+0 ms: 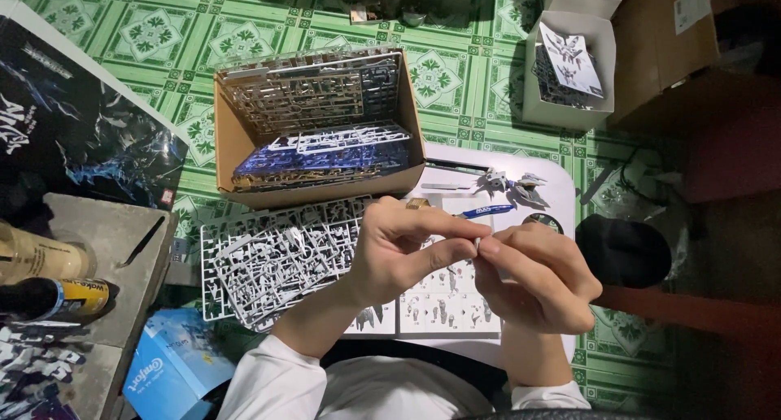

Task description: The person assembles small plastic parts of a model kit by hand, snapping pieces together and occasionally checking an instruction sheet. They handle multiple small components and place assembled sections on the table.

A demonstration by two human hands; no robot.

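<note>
From the head view, the left hand [399, 253] and right hand [533, 278] meet above the white lap table [561, 192], fingertips pinched shut on a tiny grey plastic part [477, 244] between them. The printed instruction sheet [447, 306] lies directly beneath for reference, with grey plastic part frames [277, 261] beside the left wrist and an open cardboard box [232, 135] of more frames beyond.

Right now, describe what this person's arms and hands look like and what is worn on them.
Both hands are bare: no gloves, rings or watch show on the left hand or the right hand. The left sleeve is white, long and loose, pushed back so the forearm is uncovered. The right sleeve is white too; only its cuff edge shows at the bottom of the picture.
</note>
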